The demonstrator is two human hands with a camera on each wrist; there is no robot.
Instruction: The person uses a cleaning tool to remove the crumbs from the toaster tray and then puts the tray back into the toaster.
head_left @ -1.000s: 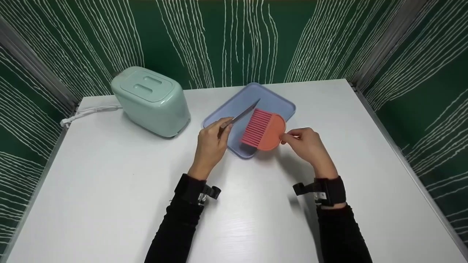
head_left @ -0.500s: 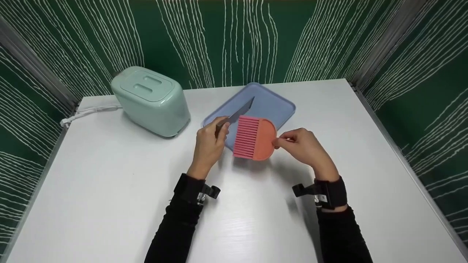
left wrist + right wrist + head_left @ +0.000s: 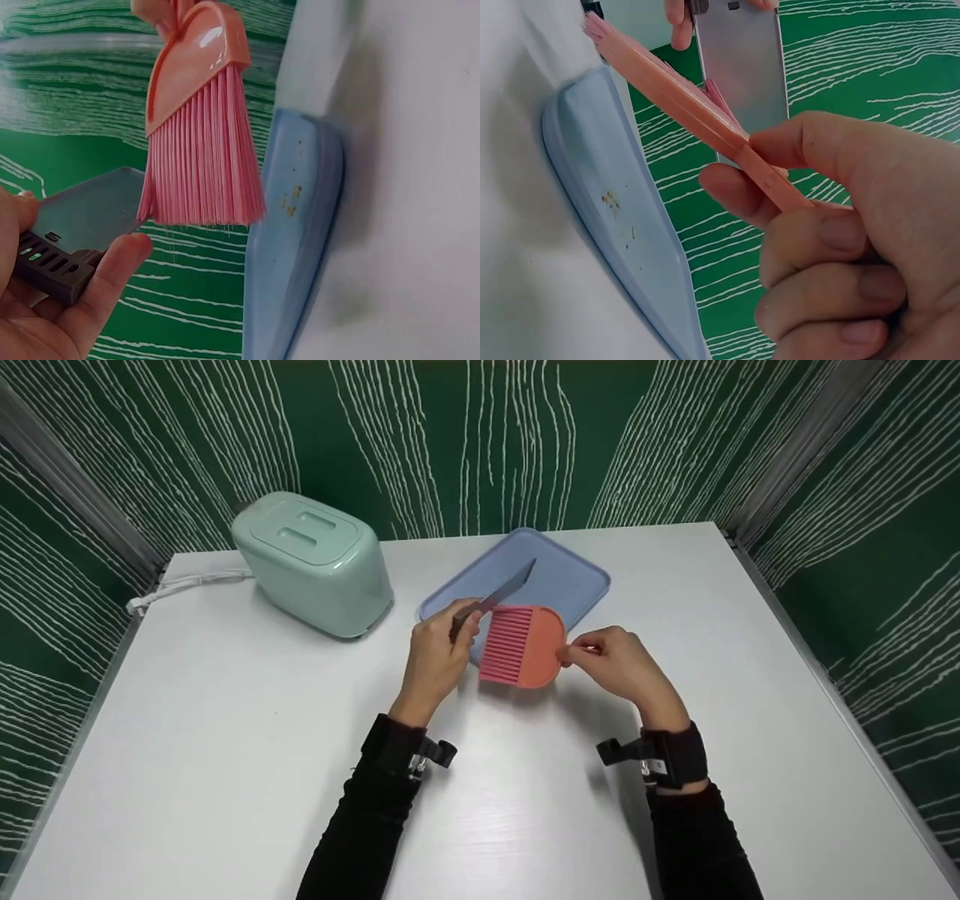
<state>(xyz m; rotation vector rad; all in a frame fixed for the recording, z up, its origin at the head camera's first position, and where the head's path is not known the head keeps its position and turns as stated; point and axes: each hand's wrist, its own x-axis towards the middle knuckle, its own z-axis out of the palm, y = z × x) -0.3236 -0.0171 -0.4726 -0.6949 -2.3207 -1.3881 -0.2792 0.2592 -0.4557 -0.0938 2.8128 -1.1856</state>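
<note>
My left hand (image 3: 437, 652) grips a metal crumb tray (image 3: 510, 587) by its dark slotted end, which shows up close in the left wrist view. Its thin plate is held tilted in the air. My right hand (image 3: 619, 660) pinches the short handle of an orange brush (image 3: 546, 649) between thumb and fingers. Pink bristles (image 3: 202, 165) point toward the plate; whether they touch it I cannot tell. Below both lies a blue tray (image 3: 566, 559) with small brown crumbs (image 3: 610, 199) on it.
A mint-green toaster (image 3: 322, 570) with a lid stands at the back left of the white table (image 3: 225, 750). Its white cord (image 3: 199, 579) lies toward the left edge. Green walls (image 3: 600, 442) with white lines enclose the back and sides.
The brush has come nearer to me and leftward, off the middle of the blue tray, its bristles now close to my left hand. The crumb tray has tilted slightly, its far end swinging left and back.
</note>
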